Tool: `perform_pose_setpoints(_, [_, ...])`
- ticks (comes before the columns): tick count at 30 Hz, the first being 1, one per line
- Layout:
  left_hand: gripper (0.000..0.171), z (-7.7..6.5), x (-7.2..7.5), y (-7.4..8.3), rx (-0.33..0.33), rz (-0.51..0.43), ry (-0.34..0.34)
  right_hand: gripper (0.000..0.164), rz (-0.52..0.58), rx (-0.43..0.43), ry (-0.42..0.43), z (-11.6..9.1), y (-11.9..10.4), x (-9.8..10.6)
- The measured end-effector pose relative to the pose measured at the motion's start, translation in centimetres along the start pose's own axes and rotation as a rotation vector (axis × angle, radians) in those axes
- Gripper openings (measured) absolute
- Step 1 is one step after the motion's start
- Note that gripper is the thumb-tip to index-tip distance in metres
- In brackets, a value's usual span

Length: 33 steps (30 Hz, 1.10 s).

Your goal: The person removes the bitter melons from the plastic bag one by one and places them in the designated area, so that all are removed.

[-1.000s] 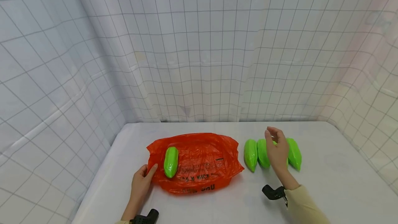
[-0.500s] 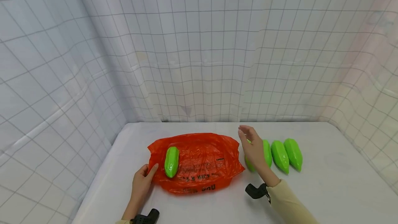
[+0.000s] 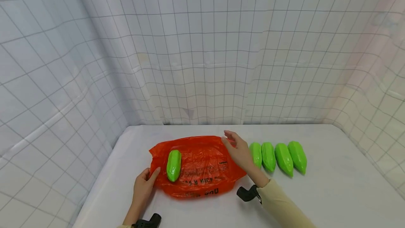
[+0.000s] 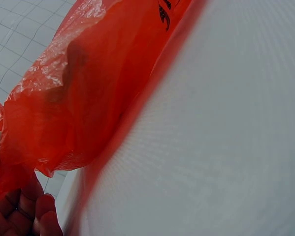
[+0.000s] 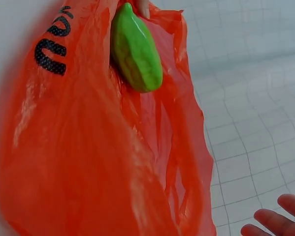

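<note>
A red plastic bag (image 3: 205, 154) with black print lies spread on the table. My left hand (image 3: 143, 185) pinches its left edge between thumb and fingers; the left wrist view shows thin red film (image 4: 78, 108) in that hand (image 4: 21, 211). On the left part of the bag rests a glossy green, tapered, fruit-like piece (image 3: 174, 165); from the right wrist, the same green piece (image 5: 136, 51) sits by the bag's opening. Above the bag's right end hovers my right hand (image 3: 239, 152), fingers relaxed, holding nothing. Its fingertips (image 5: 278, 221) show at lower right in the right wrist view.
Several similar green pieces (image 3: 283, 160) lie in a row right of the bag, the leftmost partly behind my right hand. The white table (image 3: 202, 214) ends at a grid-patterned curtain (image 3: 202, 62), which also hangs along both sides.
My right hand has moved left, from over the row of green pieces to above the bag's right end. The left hand and the bag stay in place.
</note>
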<state>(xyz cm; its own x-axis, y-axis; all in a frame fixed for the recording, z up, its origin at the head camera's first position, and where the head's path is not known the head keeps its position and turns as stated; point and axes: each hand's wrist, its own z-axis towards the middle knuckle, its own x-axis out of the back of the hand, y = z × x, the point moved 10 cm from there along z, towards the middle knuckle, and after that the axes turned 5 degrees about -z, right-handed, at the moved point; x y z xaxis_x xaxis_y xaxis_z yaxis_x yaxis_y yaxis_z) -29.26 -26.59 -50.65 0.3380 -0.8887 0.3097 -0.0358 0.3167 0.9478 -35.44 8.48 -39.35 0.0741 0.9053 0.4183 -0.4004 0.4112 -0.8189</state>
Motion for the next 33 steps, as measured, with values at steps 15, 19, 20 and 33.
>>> perform_pose_setpoints(15, [0.040,0.1,0.1,0.0,0.001,-0.023,0.004,0.060,-0.048,-0.042,-0.268,0.3,-1.1,-6.9])
perform_pose_setpoints(19, [0.040,0.0,0.1,0.0,0.001,-0.022,0.005,0.064,-0.060,-0.058,-0.321,0.2,-1.4,-8.3])
perform_pose_setpoints(20, [0.040,0.0,0.1,0.0,0.003,-0.022,0.005,0.065,-0.066,-0.065,-0.335,0.1,-1.5,-8.6])
perform_pose_setpoints(33, [0.043,-0.1,0.0,0.0,0.034,-0.015,-0.008,0.071,-0.129,-0.101,-0.410,0.1,-1.2,-12.4])
